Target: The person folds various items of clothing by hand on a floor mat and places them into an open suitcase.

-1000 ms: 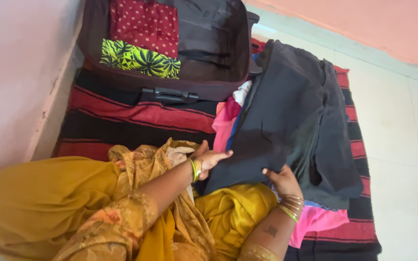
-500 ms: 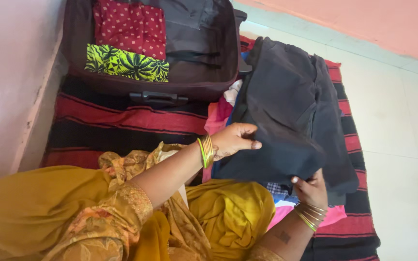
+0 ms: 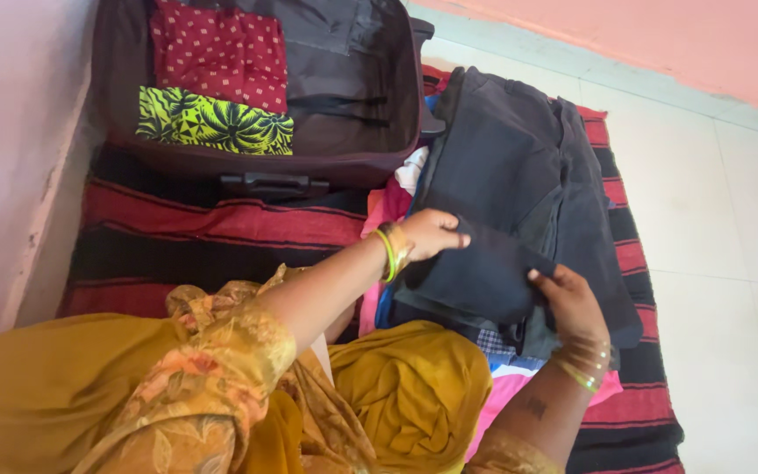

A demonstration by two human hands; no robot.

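Observation:
A dark grey garment point(image 3: 519, 167) lies spread on a pile of clothes on a red and black striped mat point(image 3: 221, 224). Its near end is folded up over itself. My left hand point(image 3: 432, 233) grips the left side of that folded flap. My right hand point(image 3: 572, 303) holds the flap's right corner. An open dark suitcase point(image 3: 353, 132) stands behind on the mat, with a red dotted cloth point(image 3: 221, 53) and a green leaf-print cloth point(image 3: 212, 123) folded inside.
Pink point(image 3: 519, 391), white and checked clothes point(image 3: 493, 341) lie under the dark garment. A white wall point(image 3: 10, 132) runs along the left. A tiled floor point(image 3: 721, 219) lies to the right, a pink wall point(image 3: 660, 35) behind. My yellow clothing point(image 3: 133, 386) fills the foreground.
Both hands have lifted the garment's near end and folded it away from me. My left hand moved up and right, my right hand moved up.

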